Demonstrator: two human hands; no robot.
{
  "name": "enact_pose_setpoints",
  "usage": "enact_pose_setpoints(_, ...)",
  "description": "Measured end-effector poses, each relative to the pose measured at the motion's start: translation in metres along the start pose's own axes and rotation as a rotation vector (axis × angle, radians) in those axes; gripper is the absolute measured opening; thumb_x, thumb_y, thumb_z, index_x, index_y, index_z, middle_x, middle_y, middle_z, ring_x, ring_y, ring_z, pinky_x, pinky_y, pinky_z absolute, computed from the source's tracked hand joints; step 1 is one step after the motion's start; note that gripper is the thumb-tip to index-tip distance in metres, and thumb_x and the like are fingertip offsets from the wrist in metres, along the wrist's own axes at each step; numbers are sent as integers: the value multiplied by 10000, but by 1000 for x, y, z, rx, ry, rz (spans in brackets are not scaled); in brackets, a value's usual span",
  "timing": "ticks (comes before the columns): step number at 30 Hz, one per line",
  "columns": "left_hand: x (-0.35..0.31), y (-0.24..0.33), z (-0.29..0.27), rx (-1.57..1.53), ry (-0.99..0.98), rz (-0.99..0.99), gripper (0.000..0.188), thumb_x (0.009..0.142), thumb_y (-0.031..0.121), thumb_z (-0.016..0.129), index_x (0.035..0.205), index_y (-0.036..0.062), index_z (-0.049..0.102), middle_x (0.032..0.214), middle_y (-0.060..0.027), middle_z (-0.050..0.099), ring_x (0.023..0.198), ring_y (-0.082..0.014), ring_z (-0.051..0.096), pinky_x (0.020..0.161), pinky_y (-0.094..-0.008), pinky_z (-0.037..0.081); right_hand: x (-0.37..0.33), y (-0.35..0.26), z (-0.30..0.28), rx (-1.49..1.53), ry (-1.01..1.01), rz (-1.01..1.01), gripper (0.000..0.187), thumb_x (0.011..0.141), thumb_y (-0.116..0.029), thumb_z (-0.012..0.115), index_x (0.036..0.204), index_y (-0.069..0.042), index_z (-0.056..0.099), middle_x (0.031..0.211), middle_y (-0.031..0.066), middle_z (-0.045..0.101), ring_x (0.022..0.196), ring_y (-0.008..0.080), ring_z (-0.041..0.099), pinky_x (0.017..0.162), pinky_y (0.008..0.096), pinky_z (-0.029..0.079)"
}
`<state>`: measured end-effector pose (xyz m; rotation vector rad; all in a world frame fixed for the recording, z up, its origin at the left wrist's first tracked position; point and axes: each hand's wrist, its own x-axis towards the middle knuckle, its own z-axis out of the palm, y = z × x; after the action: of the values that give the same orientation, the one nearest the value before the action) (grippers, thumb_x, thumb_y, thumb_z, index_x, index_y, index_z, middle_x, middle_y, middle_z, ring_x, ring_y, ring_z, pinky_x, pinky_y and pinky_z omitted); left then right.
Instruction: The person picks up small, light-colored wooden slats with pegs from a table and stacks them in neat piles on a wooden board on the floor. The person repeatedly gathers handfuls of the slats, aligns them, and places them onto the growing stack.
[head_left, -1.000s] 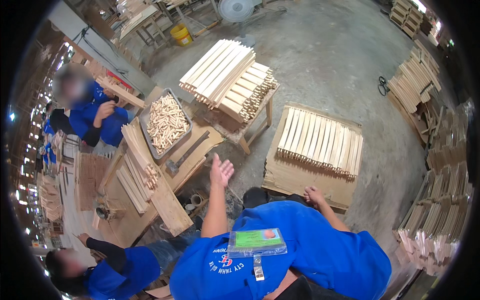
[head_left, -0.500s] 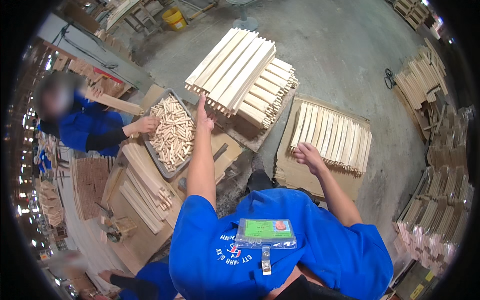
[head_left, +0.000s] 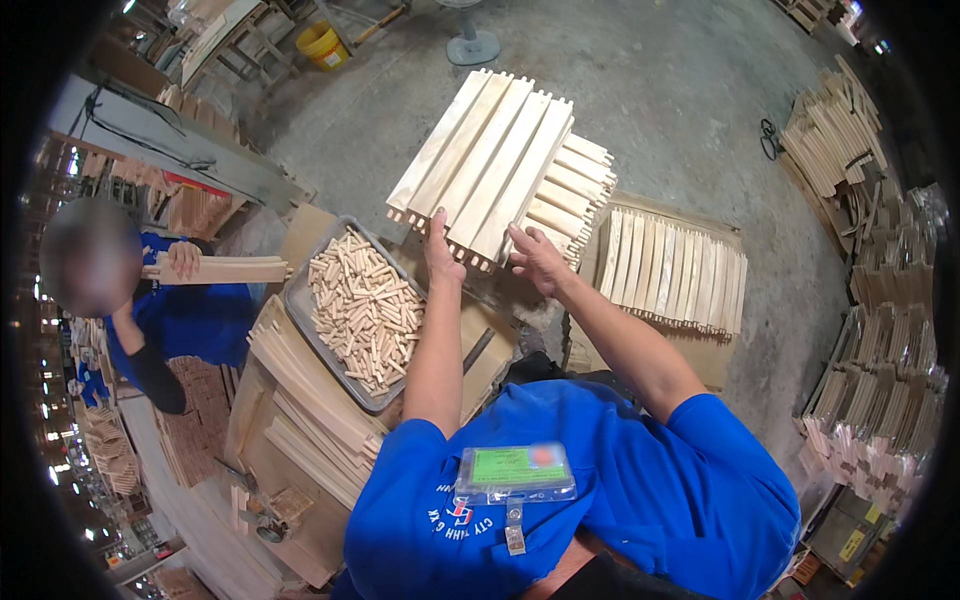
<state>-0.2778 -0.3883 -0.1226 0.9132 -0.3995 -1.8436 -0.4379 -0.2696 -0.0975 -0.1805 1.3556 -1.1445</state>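
A stack of pale wooden slats point(head_left: 480, 165) with dowel pegs sticking out of their ends lies ahead of me, turned at an angle on a lower layer of slats point(head_left: 572, 195). My left hand point(head_left: 444, 250) rests against the near pegged end, its fingertips reaching the top edge; part of the hand is turned away from view. At the near right corner my right hand point(head_left: 540, 260) touches the outermost slat with its fingers apart. Neither hand has visibly lifted a slat.
Left of my forearm stands a grey tray point(head_left: 300, 300) full of loose wooden dowels point(head_left: 365, 310). A row of pegged slats point(head_left: 675, 270) lies on cardboard at right. Curved slats point(head_left: 310, 385) lie at lower left. A co-worker's hand point(head_left: 184, 258) holds a board. Bundled wood point(head_left: 880, 370) lines the far right.
My right hand has moved left from the row on the cardboard to the stack's near corner. My left hand stays at the stack's end. The co-worker's hand has left the dowel tray.
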Motion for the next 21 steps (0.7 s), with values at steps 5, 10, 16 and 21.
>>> enact_pose_setpoints(5, -5, -1, 2, -27, 4, -48, 621, 959, 381, 728, 1423, -1, 573, 1345, -168, 687, 1183, -321, 698, 1033, -452, 577, 0, -3, 23, 24, 43, -9, 993, 874, -602, 815, 1552, -37, 362, 1184, 45, 500, 931, 129, 452, 795, 360, 475)
enact_pose_setpoints(10, -24, -9, 10, 9, 130, -109, 570, 980, 371, 700, 1397, -4, 594, 1303, -159, 709, 1133, -303, 719, 991, -426, 592, -20, -12, 25, -41, 69, -96, 894, 849, -513, 864, 1482, -67, 416, 1268, 89, 618, 1090, 196, 589, 789, 395, 515)
enact_pose_setpoints(16, -65, -23, 31, 15, -4, -83, 474, 985, 328, 643, 1323, -4, 624, 1204, -121, 718, 1040, -237, 731, 896, -368, 613, -38, -23, -8, 77, -47, -125, 900, 882, -361, 868, 1520, -25, 330, 1375, 175, 599, 1288, 271, 619, 992, 474, 586)
enact_pose_setpoints(21, -79, -28, 34, 103, -153, -225, 411, 979, 352, 630, 1244, 43, 680, 1129, -89, 759, 1022, -214, 744, 908, -374, 613, -38, -18, -26, 217, 5, -200, 1065, 858, -325, 882, 1578, 23, 178, 1420, 232, 537, 1301, 292, 598, 1074, 444, 541)
